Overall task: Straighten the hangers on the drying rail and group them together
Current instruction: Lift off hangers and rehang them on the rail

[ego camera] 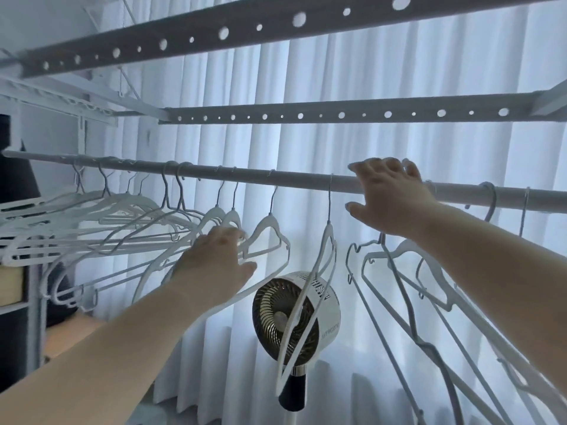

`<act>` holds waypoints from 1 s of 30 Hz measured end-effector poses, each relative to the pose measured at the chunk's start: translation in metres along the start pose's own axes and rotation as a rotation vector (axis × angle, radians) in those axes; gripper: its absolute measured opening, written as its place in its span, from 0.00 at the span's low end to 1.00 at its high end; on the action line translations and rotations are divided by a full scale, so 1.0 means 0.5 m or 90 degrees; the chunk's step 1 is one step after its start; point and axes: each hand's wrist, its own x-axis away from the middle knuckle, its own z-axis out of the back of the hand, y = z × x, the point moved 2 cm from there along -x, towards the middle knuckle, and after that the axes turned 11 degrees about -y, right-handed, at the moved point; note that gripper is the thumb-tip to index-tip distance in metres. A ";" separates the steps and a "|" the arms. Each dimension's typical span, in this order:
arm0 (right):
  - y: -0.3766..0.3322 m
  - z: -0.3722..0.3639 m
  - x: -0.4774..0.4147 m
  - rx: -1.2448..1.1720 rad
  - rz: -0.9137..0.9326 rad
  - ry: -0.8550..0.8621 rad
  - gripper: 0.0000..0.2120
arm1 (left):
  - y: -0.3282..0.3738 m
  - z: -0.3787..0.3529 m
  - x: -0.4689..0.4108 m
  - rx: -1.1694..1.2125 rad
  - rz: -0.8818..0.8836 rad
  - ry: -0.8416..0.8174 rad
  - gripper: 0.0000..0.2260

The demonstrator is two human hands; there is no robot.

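A round white drying rail (291, 177) crosses the view. Several white hangers (122, 216) crowd its left part at mixed angles. My left hand (214, 256) grips the shoulder of one hanger (271, 228) between thumb and fingers. Another hanger (327, 250) hangs alone, turned edge-on. My right hand (386, 197) rests on the rail with its fingers spread over the top and the thumb below. It hides the hook of a hanger beneath it. More hangers (429, 271) dangle askew on the right.
Two perforated bars (276, 116) (214, 32) run above the rail. A round fan (294, 314) on a stand sits behind the hangers, in front of a white curtain (399, 142). A shelf unit (18, 286) stands at the left edge.
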 end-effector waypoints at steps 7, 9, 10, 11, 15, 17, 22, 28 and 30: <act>-0.056 -0.001 -0.063 -0.015 0.009 -0.047 0.26 | -0.065 -0.018 -0.014 -0.016 0.022 -0.086 0.21; -0.064 -0.004 -0.078 -0.019 -0.016 -0.062 0.25 | -0.080 -0.021 -0.020 -0.003 0.021 -0.100 0.16; -0.065 -0.006 -0.084 -0.022 -0.031 -0.070 0.24 | -0.087 -0.023 -0.024 0.015 0.021 -0.106 0.12; -0.066 -0.009 -0.091 -0.020 -0.044 -0.077 0.24 | -0.094 -0.026 -0.030 0.042 0.020 -0.113 0.09; -0.063 -0.022 -0.113 0.015 -0.061 -0.076 0.18 | -0.109 -0.037 -0.053 0.121 -0.005 -0.108 0.10; -0.059 -0.025 -0.118 0.015 -0.061 -0.051 0.14 | -0.107 -0.036 -0.065 0.135 -0.017 -0.083 0.10; -0.050 -0.029 -0.117 0.028 -0.049 0.001 0.11 | -0.090 -0.035 -0.100 0.162 -0.033 -0.074 0.10; -0.050 -0.035 -0.109 0.039 -0.041 0.006 0.12 | -0.062 -0.055 -0.115 0.150 -0.042 -0.123 0.10; -0.049 -0.035 -0.105 0.044 -0.046 0.001 0.13 | -0.059 -0.064 -0.109 0.126 -0.039 -0.146 0.11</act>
